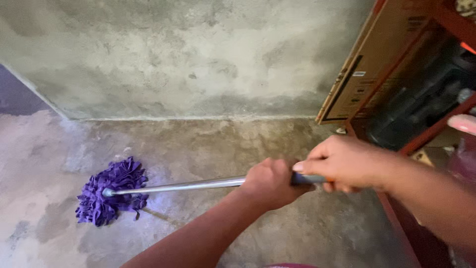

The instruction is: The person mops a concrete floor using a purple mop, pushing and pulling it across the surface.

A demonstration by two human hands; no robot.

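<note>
Both hands grip a mop's metal handle (173,186): the left hand (270,182) closed around the shaft lower down, the right hand (342,164) wrapped over the dark grip at its upper end. The purple mop head (111,192) lies on the damp concrete floor (208,144), near the wall (188,59). Good mopping here probably means keeping the head flat, with even pressure and strokes short of the red shelf (396,149)

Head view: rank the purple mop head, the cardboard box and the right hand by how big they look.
1. Cardboard box, partly cut off by the frame.
2. Right hand and purple mop head look alike; the right hand is nearer the camera, so no ranking between them.
</note>
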